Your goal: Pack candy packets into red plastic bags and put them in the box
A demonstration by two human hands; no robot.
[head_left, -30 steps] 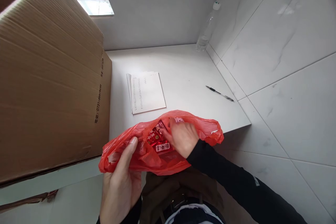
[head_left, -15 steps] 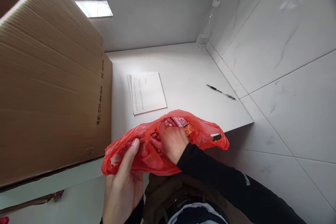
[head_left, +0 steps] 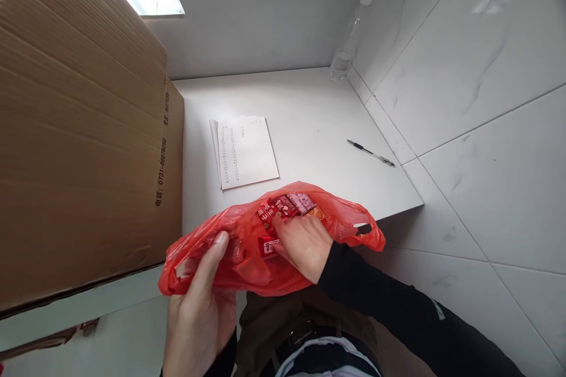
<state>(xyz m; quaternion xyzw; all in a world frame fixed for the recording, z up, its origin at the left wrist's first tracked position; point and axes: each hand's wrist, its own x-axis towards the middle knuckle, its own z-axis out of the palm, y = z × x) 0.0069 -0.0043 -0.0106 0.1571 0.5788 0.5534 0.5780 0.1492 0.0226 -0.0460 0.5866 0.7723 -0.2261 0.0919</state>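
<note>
White and plain, the table [head_left: 313, 112] sits in a corner, with a grey wall [head_left: 256, 17] behind it and shiny tiles [head_left: 486, 88] on our right. We have a big brown box [head_left: 84, 129] on our left. A paper pad [head_left: 250, 153] and a pen [head_left: 370, 153] lie on the table, and a clear bottle [head_left: 345, 53] stands at the back.

We see our red bag [head_left: 252, 268] in front of us, at the table's near edge. It is long from left to right, its left end a bit closer to us, and its open mouth faces up. Our left hand [head_left: 198, 309] holds the bag's left side tight, thumb on top. Our right hand [head_left: 305, 247] dips into the mouth, fingers bent beside some red packets [head_left: 268, 212]; we cannot tell if it holds one.
</note>
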